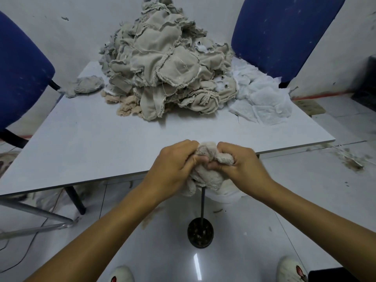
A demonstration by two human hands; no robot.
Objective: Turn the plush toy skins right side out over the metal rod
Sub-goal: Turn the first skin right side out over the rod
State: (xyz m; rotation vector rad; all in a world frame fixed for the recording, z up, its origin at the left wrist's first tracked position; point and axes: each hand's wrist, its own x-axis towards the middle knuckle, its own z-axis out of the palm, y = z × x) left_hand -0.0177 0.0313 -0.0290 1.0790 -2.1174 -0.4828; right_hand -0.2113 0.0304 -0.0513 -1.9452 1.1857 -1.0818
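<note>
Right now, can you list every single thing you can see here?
fuzzy beige plush toy skin: one, held over the rod.
thin black metal rod: one, upright on a round black base, on the floor.
pile of beige fabric skins: one heap, far side of the table.
white mesh fabric pieces: several, right of the pile.
pale grey table: one.
blue chairs: two, beside the table.
white shoes: two, bottom edge.
left hand: grips the skin.
right hand: grips the skin.
</note>
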